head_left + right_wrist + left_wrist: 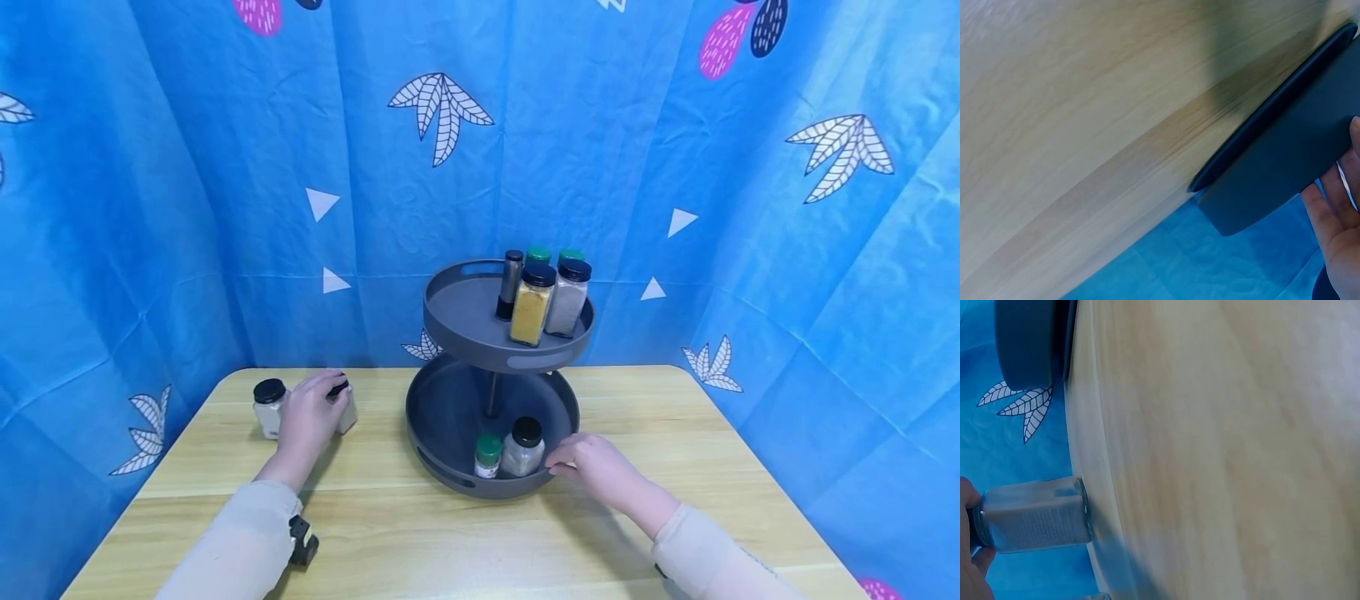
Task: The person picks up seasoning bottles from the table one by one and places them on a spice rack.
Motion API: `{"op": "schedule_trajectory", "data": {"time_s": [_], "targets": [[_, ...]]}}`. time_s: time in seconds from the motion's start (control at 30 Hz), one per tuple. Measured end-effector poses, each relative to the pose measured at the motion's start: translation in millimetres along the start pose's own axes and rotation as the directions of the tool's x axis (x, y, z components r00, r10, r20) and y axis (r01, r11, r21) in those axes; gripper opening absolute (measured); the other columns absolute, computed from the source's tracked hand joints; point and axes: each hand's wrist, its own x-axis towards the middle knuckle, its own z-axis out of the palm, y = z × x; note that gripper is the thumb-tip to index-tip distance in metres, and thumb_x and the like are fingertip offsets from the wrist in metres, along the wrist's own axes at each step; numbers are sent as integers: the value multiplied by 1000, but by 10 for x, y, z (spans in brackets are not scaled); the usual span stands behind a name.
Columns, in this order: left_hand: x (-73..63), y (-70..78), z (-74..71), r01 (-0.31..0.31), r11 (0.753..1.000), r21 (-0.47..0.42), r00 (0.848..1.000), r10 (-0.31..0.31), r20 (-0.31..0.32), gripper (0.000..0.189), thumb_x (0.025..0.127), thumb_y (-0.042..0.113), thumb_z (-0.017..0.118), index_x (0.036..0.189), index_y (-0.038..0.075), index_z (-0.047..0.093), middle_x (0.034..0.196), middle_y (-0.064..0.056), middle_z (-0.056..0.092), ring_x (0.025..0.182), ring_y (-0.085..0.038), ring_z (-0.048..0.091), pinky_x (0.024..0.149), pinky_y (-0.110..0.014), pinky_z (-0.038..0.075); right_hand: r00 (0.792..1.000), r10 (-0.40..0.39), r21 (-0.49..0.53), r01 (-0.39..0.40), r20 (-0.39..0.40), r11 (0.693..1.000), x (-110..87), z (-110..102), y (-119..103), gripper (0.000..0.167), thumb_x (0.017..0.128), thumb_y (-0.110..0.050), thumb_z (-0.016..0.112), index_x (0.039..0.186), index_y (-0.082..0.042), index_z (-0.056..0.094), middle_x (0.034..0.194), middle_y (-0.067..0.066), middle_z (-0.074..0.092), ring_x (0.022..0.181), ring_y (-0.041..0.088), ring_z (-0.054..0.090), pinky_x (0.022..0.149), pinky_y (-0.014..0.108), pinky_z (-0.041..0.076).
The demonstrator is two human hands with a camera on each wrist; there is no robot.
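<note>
My left hand (pixel 309 417) holds a square glass spice jar (pixel 1038 515) by its black lid, fingers and thumb round the lid. Pale powder fills this jar, and its base is close over the table in the left wrist view. Just left of that hand stands another black-lidded jar (pixel 268 408) with white contents. My right hand (pixel 596 468) grips the rim of the two-tier round tray (pixel 1279 150), thumb on the outer wall and fingers over the edge. By those fingers, a black-lidded jar (pixel 522 450) and a small green-lidded jar (pixel 487 457) stand on the lower tier.
On the upper tier (pixel 465 312) are a yellow-filled jar (pixel 531 308), a grey-filled jar (pixel 567 302), a slim dark bottle (pixel 509 287) and green-lidded jars (pixel 537 255) behind. The wooden table (pixel 420 542) ends at a blue patterned curtain (pixel 570 150).
</note>
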Motion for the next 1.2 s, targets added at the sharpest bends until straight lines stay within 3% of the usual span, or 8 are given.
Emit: {"op": "schedule_trajectory", "data": {"time_s": [0.33,0.8,1.2], "targets": [[-34,68,-47,10,1000,-1,999,-10,33,25,87,9,76,111,2,74,120,-18,70,112,-42,64,100,-64,44,1000,-2,12,2,1,1000,1,11,20,7,86,-7,77,91,-13,79,87,-2,74,83,11,68,76,29,59],[-36,229,-110,-102,993,-66,995,101,-11,26,82,2,78,108,0,74,117,-18,71,110,-40,66,97,-56,51,1000,-5,13,5,-19,1000,0,19,17,9,85,-6,78,90,-14,79,87,-5,74,82,10,68,74,28,59],[-70,411,-183,-136,988,-72,991,136,-9,26,82,3,78,108,1,75,117,-16,71,112,-37,65,99,-53,51,1000,-5,21,5,-5,1000,-1,12,15,7,87,-7,77,91,-12,79,87,-2,74,83,11,68,75,29,59]]}}
